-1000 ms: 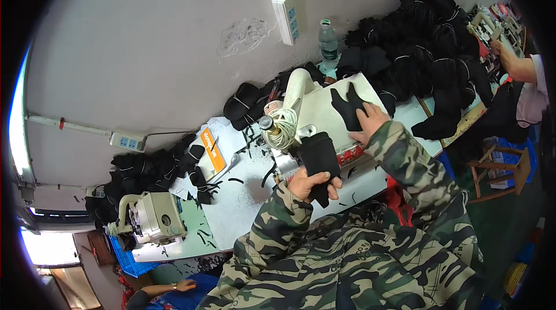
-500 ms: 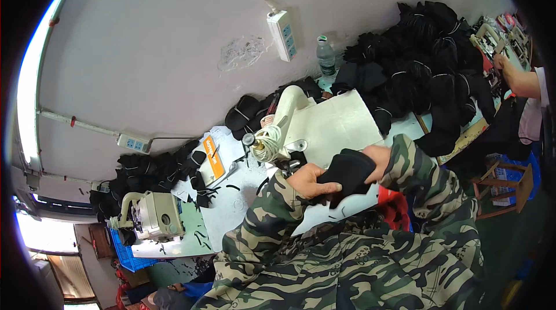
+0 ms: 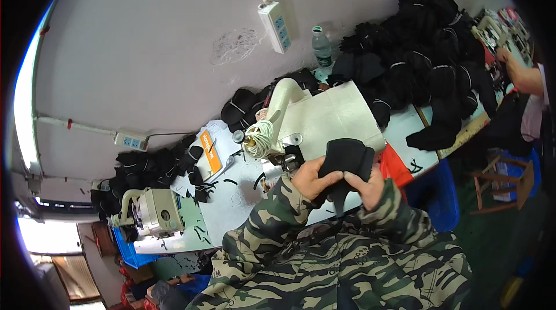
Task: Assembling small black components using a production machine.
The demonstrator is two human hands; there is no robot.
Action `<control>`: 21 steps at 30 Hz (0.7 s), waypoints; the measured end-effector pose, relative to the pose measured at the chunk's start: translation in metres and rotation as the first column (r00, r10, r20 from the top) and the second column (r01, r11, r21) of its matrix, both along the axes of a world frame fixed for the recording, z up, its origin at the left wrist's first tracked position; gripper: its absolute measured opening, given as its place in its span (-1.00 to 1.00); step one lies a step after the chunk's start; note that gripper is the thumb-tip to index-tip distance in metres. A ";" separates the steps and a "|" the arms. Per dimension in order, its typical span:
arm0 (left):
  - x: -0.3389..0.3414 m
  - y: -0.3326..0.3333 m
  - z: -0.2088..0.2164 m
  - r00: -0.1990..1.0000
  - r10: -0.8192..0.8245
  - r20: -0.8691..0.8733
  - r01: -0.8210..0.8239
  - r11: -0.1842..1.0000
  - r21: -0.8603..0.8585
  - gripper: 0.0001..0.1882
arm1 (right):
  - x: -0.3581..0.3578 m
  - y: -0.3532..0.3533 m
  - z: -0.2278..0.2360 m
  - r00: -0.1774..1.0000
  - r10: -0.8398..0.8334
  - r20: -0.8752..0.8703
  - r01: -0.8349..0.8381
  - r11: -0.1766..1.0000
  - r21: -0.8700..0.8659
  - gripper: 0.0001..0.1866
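Note:
A stack of black fabric pieces (image 3: 346,158) is held up in front of me, between both hands. My left hand (image 3: 311,180) is closed on its left side, thumb pressed on the lower face. On the lower right, my right hand (image 3: 369,189) grips the same fabric, its thumb close to the other one. A narrow strip of the fabric hangs below the thumbs. Just beyond my hands stands a cream sewing machine (image 3: 284,101), with a coil of white cord (image 3: 259,139) by its head and a pale flat board (image 3: 330,119) to its right.
Tied black bundles (image 3: 417,72) are heaped at the back right, near a plastic bottle (image 3: 322,48). A red bag (image 3: 395,165) and a blue bin (image 3: 438,197) are to my right. Another sewing machine (image 3: 153,214) stands left. At far right, a person's arm (image 3: 521,76) reaches a machine.
My right hand has come down and inward, its thumb now near the left one. The fabric has turned more upright. More of the red bag and blue bin shows.

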State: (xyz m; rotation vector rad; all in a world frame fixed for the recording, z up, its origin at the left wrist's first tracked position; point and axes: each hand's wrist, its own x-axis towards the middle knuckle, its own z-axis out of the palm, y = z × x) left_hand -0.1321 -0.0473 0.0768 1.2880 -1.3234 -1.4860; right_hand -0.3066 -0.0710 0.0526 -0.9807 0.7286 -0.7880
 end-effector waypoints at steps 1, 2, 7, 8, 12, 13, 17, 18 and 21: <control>0.002 0.006 0.015 0.996 0.015 -0.093 0.004 0.979 0.206 -0.68 | 0.010 0.006 0.000 0.996 -0.090 0.001 0.090 0.993 0.072 -0.71; 0.009 0.014 0.011 0.995 0.006 -0.098 0.014 0.979 0.203 -0.68 | 0.018 0.011 0.000 0.984 -0.180 -0.005 0.179 0.973 0.143 -0.71; 0.083 0.072 -0.013 0.901 0.413 0.134 -0.426 0.901 0.087 -0.77 | 0.024 0.025 0.016 0.914 -0.406 0.002 0.405 0.912 0.061 -0.73; 0.125 0.096 -0.053 0.791 0.483 0.374 -0.543 0.837 0.066 -0.78 | 0.029 0.029 0.018 0.913 -0.409 0.002 0.408 0.912 0.049 -0.73; 0.245 0.182 -0.188 0.067 0.386 0.920 -0.264 0.896 -0.357 -0.74 | 0.039 0.043 0.013 0.906 -0.419 -0.066 0.421 0.907 0.022 -0.75; 0.257 0.184 -0.196 0.086 0.394 0.915 -0.264 0.895 -0.361 -0.74 | 0.043 0.047 0.015 0.894 -0.438 -0.091 0.441 0.897 0.013 -0.76; 0.276 0.190 -0.208 0.260 -0.053 0.964 -0.432 0.887 0.165 -0.78 | 0.070 0.063 0.032 0.863 -0.505 0.024 0.504 0.862 0.050 -0.81; 0.275 0.185 -0.203 0.296 -0.109 0.949 -0.432 0.871 0.235 -0.81 | 0.069 0.064 0.033 0.860 -0.509 0.017 0.508 0.860 0.039 -0.81; 0.277 0.187 -0.190 0.371 -0.124 0.920 -0.345 0.902 0.260 -0.82 | 0.044 0.071 0.043 0.952 0.060 -0.301 -0.090 0.992 -0.087 -0.77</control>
